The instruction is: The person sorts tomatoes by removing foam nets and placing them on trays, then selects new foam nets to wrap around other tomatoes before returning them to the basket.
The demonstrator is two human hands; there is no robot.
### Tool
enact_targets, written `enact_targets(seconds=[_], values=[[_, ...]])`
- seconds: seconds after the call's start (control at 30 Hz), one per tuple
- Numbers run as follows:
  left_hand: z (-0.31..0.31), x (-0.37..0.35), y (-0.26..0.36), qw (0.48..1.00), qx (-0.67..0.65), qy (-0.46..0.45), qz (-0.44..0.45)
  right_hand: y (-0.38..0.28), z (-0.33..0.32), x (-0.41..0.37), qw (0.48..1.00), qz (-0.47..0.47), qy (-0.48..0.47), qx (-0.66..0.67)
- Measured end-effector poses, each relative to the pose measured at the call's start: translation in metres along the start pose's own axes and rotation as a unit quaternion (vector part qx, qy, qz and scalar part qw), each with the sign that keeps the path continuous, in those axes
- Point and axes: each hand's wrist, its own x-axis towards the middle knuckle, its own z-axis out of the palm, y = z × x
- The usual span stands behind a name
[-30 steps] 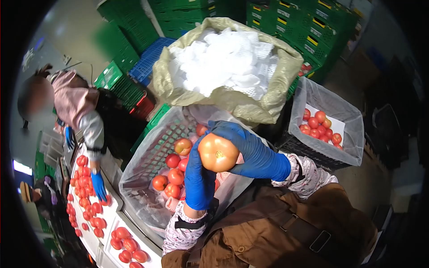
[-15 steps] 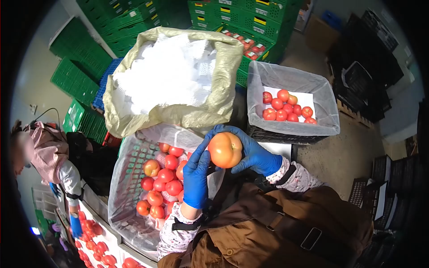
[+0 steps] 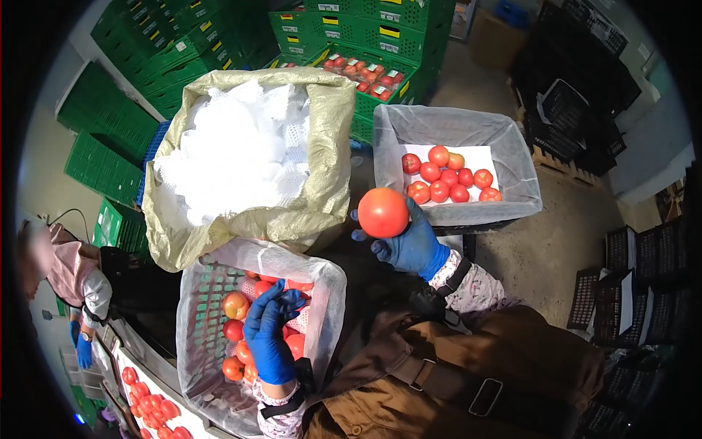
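Note:
My right hand (image 3: 413, 249), in a blue glove, holds a large red tomato (image 3: 383, 213) up in front of me, between the bag and the lined crate. My gloved left hand (image 3: 270, 333) hovers over the near crate (image 3: 333, 293), its fingers loosely bent and apart, with nothing visible in them. Inside that plastic-lined crate lie several red and orange tomatoes (image 3: 235, 305), some over white foam nets; my left hand covers part of them. To the right, another lined crate (image 3: 504, 139) contains several tomatoes (image 3: 439, 191) on a white sheet.
A large woven bag (image 3: 329, 139) full of white foam nets (image 3: 234, 154) stands behind the near crate. Green crates (image 3: 387, 36) are stacked at the back, one with packed tomatoes (image 3: 365, 73). At left, a co-worker's gloved hand (image 3: 84, 353) is near loose tomatoes (image 3: 153, 406).
My left hand has let go of the tomato and moved down and left over the near crate. The right hand keeps the tomato, now turned to a redder side. The view has shifted.

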Motion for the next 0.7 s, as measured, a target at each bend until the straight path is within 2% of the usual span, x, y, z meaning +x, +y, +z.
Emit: enact_targets(seconds=[0.07,0.13,0.2,0.23,0.27,0.37,0.4,0.43,0.6,0.7], values=[[-0.004,0.0,-0.001,1.0,0.0,0.011,0.002,-0.003,-0.002,0.0,1.0,-0.005,0.013,0.011],[-0.007,-0.002,-0.001,1.0,-0.01,0.017,0.002,-0.006,-0.008,-0.002,0.984,-0.084,0.093,-0.125],[-0.003,-0.002,-0.001,1.0,0.003,0.003,-0.009,0.006,0.005,-0.004,0.933,-0.134,0.13,-0.308],[-0.002,-0.001,-0.005,1.0,-0.013,-0.017,-0.022,0.015,0.023,0.0,0.87,-0.145,0.117,-0.457],[0.001,0.0,-0.008,0.998,-0.029,-0.035,-0.035,0.024,0.039,0.004,0.785,-0.152,0.099,-0.593],[0.03,-0.003,-0.007,0.985,-0.104,-0.119,-0.065,0.05,0.063,0.012,0.589,-0.161,0.004,-0.792],[0.037,-0.007,-0.006,0.978,-0.139,-0.119,-0.105,0.056,0.063,0.016,0.523,-0.169,-0.04,-0.834],[0.039,-0.008,-0.008,0.977,-0.148,-0.118,-0.094,0.065,0.06,0.018,0.552,-0.186,-0.045,-0.811],[0.034,-0.012,-0.006,0.981,-0.139,-0.123,-0.054,0.072,0.06,0.023,0.552,-0.194,-0.062,-0.809],[0.032,-0.014,-0.005,0.988,-0.101,-0.112,-0.034,0.074,0.058,0.023,0.589,-0.187,-0.071,-0.783]])
